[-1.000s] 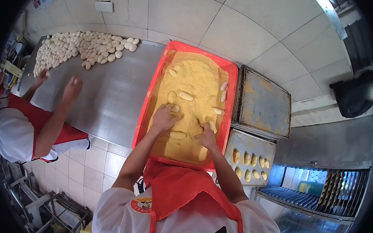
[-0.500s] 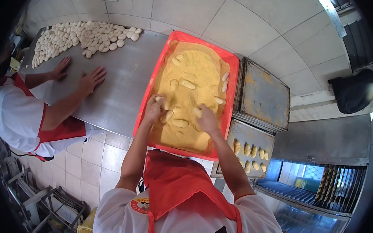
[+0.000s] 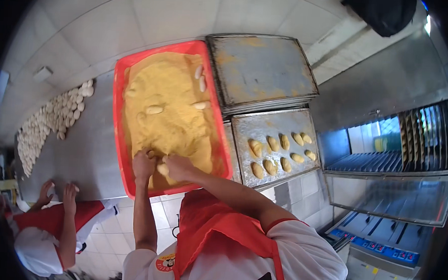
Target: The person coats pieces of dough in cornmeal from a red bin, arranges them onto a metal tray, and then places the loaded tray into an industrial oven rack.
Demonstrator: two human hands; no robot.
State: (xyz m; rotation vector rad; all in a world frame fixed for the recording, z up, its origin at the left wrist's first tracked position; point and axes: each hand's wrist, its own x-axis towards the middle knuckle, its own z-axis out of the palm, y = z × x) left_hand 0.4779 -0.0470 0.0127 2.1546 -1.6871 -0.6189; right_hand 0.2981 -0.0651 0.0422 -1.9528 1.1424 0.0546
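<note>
A red plastic tub (image 3: 117,119) holds a bed of yellow crumbs (image 3: 166,86). Low over its near part, my left hand (image 3: 143,164) curls its fingers round a piece of dough (image 3: 151,154). Close beside it, my right hand (image 3: 180,168) is closed at another pale dough piece (image 3: 162,169), which shows past the fingertips. Further back, one oblong dough piece (image 3: 154,109) lies on the crumbs. Several more rest along the tub's right side, among them a dough roll (image 3: 200,105).
Right of the tub, a baking tray (image 3: 244,131) carries two rows of crumb-coated pieces, beside a stack of trays (image 3: 260,71). An open rack cabinet (image 3: 384,174) stands far right. On the left, dough balls (image 3: 53,116) cover part of the steel table (image 3: 94,153), with a co-worker's hands (image 3: 69,192) near its edge.
The view has swung right, so more trays show. My hands have come together at the tub's near part, still with dough in them. The co-worker's hands have drawn back to the table edge.
</note>
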